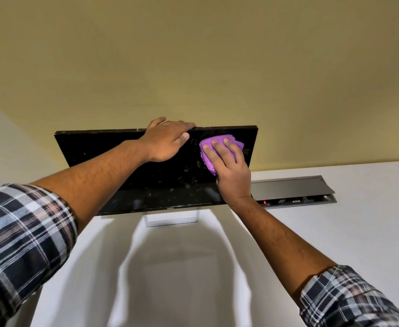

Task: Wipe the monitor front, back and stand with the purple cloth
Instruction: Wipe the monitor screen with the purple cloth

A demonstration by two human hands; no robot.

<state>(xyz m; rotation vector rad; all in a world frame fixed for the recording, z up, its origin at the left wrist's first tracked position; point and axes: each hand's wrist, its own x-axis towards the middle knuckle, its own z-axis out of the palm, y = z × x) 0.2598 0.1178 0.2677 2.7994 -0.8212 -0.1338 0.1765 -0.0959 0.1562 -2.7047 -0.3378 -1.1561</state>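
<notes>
Here the monitor (123,161) stands near the desk's (335,232) back edge — right hand (231,171) presses the purple cloth (208,159) flat-fingered against the screen's upper right, left hand (168,140) curls over the top edge — smudges dot the glass
</notes>
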